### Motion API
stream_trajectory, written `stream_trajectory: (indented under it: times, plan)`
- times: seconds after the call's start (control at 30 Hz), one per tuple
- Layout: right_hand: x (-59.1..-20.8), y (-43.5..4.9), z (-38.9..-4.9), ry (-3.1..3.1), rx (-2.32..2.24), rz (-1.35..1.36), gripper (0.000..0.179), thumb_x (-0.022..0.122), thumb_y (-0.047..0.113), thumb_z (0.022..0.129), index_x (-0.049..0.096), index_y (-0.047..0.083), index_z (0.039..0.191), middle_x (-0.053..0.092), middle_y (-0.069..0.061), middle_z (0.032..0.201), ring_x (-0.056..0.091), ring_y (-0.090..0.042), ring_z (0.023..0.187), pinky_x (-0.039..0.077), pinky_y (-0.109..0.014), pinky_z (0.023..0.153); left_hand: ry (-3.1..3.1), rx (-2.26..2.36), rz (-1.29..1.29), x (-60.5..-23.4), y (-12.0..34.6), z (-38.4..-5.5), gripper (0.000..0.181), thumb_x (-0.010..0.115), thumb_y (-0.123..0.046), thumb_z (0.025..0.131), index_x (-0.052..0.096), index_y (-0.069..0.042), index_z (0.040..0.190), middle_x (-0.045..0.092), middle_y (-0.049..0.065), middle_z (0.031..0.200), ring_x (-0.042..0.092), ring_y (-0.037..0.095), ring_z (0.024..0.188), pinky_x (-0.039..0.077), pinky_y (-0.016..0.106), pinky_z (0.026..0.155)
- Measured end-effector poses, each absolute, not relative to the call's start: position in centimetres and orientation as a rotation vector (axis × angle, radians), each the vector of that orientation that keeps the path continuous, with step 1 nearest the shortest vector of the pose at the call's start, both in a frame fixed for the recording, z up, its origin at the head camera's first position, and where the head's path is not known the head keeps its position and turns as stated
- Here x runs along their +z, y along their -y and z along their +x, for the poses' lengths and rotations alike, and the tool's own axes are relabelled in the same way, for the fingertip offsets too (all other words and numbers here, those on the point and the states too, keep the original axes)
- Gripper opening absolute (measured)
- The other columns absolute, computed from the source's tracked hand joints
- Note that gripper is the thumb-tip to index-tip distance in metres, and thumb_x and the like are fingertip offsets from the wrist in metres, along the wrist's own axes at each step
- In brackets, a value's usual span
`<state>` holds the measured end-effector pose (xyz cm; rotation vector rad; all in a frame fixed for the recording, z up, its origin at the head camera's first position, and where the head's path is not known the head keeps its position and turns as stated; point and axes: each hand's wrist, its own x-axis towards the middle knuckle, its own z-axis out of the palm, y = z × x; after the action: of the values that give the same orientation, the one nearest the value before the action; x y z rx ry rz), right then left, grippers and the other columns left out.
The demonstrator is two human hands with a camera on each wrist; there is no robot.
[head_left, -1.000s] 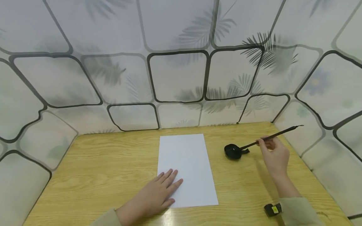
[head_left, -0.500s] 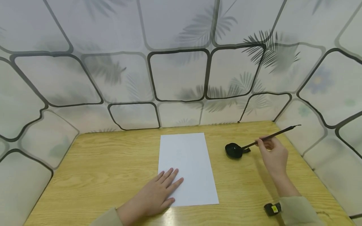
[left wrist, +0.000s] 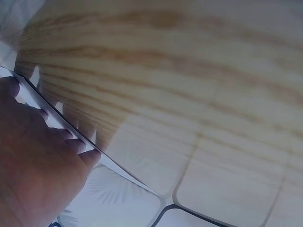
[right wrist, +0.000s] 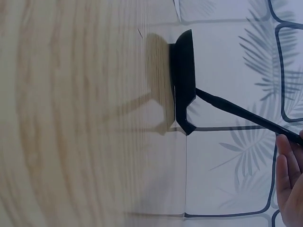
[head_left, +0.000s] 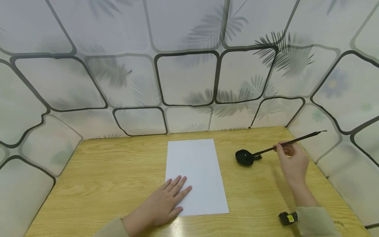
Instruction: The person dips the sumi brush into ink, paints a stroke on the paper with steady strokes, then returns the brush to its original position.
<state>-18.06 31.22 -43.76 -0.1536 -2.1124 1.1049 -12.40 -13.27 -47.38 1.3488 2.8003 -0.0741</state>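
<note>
a black dish point(head_left: 244, 158) sits on the desk point(head_left: 118, 184), right of the white paper point(head_left: 196, 171), the brush point(head_left: 302, 139) dipping its lower end inside; any contents are too dark to tell. the right hand point(head_left: 294, 166) pinches the brush; the left hand point(head_left: 165, 202), fingers spread, rests on the paper.

- Paper sheet point(head_left: 204, 177): smooth, matt white paper.
- Wall covering point(head_left: 188, 80) beyond the paper sheet: smooth, matt.
- Desk point(head_left: 112, 168): wood-grained, smooth and glossy, mirroring the wall covering.
- Handled dish point(head_left: 244, 158) right of the paper sheet: black, glossy inside.
- Brush handle point(head_left: 301, 138): smooth, low sheen.
- Sleeves point(head_left: 316, 220): matt cloth.
</note>
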Motion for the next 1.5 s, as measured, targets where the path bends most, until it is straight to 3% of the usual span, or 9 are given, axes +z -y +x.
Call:
stream_trajectory:
  times: [0.93, 1.13, 1.5]
  plan:
    - [-43.1, -31.6, -17.7, 2.065, 1.154, -0.203, 0.011, 0.071, 0.005, 0.099, 0.073, -0.003, 0.105, 0.063, 0.044, 0.081, 0.061, 0.020, 0.070, 0.047, 0.000, 0.068, -2.820, -0.047, 1.374, -47.7, 13.5, -12.5, 0.063, 0.045, -0.044, 0.112, 0.035, -0.017, 0.167, 0.033, 0.017, 0.173, 0.037, 0.033, 0.159, 0.040, 0.050, 0.126]
    - [-43.4, -31.5, -17.5, 2.099, 1.124, -0.215, 0.015, 0.071, 0.006, 0.100, 0.072, -0.007, 0.107, 0.060, 0.046, 0.080, 0.059, 0.023, 0.071, 0.046, 0.001, 0.070, -2.810, -0.036, 1.370, -47.7, 13.4, -12.5, 0.063, 0.045, -0.045, 0.112, 0.034, -0.018, 0.168, 0.032, 0.017, 0.174, 0.036, 0.033, 0.160, 0.039, 0.050, 0.126]
    - [-43.2, -32.1, -16.9, 2.050, 1.089, -0.196, 0.013, 0.072, 0.005, 0.099, 0.072, -0.007, 0.104, 0.060, 0.047, 0.080, 0.058, 0.024, 0.071, 0.045, 0.002, 0.063, -2.804, -0.067, 1.346, -47.5, 13.4, -12.4, 0.063, 0.043, -0.044, 0.112, 0.033, -0.018, 0.168, 0.030, 0.017, 0.174, 0.035, 0.033, 0.161, 0.038, 0.050, 0.127]
